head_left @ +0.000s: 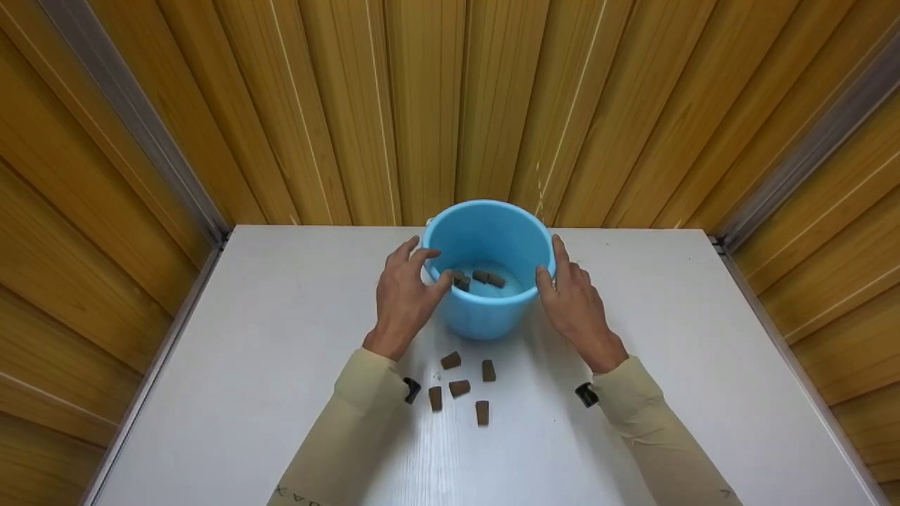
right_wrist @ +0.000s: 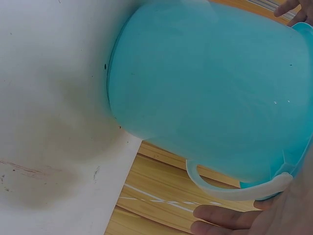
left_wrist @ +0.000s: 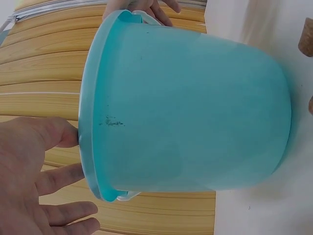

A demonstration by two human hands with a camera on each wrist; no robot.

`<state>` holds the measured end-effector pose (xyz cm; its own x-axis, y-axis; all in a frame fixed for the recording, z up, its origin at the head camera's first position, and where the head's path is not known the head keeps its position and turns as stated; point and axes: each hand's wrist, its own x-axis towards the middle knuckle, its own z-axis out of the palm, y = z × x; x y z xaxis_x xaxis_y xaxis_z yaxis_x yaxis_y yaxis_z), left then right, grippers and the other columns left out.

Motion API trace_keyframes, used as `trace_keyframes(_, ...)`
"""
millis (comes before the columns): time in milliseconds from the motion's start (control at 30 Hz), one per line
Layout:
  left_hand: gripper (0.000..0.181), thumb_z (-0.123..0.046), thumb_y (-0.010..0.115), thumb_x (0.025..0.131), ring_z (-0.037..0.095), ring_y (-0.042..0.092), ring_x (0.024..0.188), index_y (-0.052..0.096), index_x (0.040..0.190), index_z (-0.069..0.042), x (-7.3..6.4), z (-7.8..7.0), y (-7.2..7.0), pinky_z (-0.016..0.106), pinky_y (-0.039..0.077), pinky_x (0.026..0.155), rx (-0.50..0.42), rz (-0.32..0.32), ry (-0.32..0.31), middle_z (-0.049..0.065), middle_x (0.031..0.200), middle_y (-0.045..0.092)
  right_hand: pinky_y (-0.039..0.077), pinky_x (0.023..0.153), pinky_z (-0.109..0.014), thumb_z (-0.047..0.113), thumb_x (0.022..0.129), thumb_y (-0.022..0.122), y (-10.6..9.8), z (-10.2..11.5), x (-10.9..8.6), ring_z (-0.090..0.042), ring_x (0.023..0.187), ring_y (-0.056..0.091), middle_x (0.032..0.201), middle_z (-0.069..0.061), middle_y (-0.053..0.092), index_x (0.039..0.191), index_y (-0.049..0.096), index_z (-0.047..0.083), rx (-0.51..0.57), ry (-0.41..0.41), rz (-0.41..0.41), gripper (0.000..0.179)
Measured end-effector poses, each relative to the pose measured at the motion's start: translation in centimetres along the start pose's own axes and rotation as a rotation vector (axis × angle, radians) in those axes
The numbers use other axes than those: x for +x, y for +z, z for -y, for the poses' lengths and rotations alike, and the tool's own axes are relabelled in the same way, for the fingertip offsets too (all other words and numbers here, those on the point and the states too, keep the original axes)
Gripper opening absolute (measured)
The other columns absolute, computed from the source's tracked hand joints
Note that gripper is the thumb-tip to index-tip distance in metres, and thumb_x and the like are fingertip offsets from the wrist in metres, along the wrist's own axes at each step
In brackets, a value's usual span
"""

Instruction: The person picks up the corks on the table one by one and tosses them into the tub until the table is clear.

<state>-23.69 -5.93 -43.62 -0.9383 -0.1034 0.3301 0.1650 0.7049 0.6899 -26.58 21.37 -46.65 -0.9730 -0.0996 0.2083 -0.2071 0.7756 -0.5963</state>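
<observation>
A light-blue bucket (head_left: 485,316) stands upright near the table's back edge, with several brown corks (head_left: 489,279) at its bottom. My left hand (head_left: 406,299) is at the bucket's left rim, thumb and index finger touching the edge and the other fingers spread. On the opposite side, my right hand (head_left: 578,306) holds the rim between thumb and fingers, the thumb over the edge. Beside that hand, the white handle (right_wrist: 234,192) hangs along the bucket wall. Several more corks (head_left: 459,388) lie on the table in front of the bucket.
The white table (head_left: 281,337) carries the bucket and loose corks. Yellow wood-patterned panels (head_left: 422,105) rise behind it and along both sides, with grey metal posts (head_left: 140,119) in the corners.
</observation>
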Motion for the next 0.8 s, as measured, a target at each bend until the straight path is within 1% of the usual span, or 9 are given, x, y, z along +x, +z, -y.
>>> trace_keyframes(167,0.038,-0.025,0.080,0.095,0.039,0.048,0.146,0.075,0.128,-0.008,-0.3,0.2,-0.1,0.058,0.043,0.113,-0.023,-0.020,0.006,0.017,0.156,0.054,0.048,0.096,-0.070,0.044,0.111,0.038,0.0,0.0,0.0,-0.048,0.126,0.053,0.145,-0.031,0.054,0.171,0.013,0.010,0.002,0.003,-0.001,0.073)
trace_keyframes(400,0.035,-0.023,0.080,0.095,0.038,0.051,0.144,0.076,0.126,-0.009,-0.8,0.6,-0.4,0.057,0.047,0.111,-0.089,-0.065,-0.015,0.016,0.154,0.057,0.048,0.097,-0.070,0.045,0.111,0.037,0.0,0.0,0.0,-0.048,0.127,0.052,0.147,-0.030,0.053,0.171,0.012,0.011,0.008,0.011,0.008,0.073)
trace_keyframes(633,0.032,-0.022,0.081,0.094,0.039,0.052,0.142,0.077,0.123,-0.009,-1.4,1.2,-0.7,0.058,0.047,0.110,-0.092,-0.098,-0.020,0.016,0.152,0.059,0.049,0.093,-0.068,0.043,0.111,0.038,0.0,-0.1,0.1,-0.048,0.125,0.055,0.142,-0.031,0.057,0.171,0.014,0.009,0.024,-0.009,-0.008,0.073)
trace_keyframes(800,0.032,-0.023,0.082,0.094,0.040,0.051,0.143,0.077,0.122,-0.009,-1.8,1.6,-0.7,0.060,0.046,0.111,-0.088,-0.095,-0.038,0.017,0.152,0.058,0.049,0.093,-0.068,0.044,0.111,0.038,0.0,-0.2,0.1,-0.048,0.124,0.055,0.142,-0.031,0.057,0.171,0.013,0.010,0.025,-0.010,-0.006,0.073)
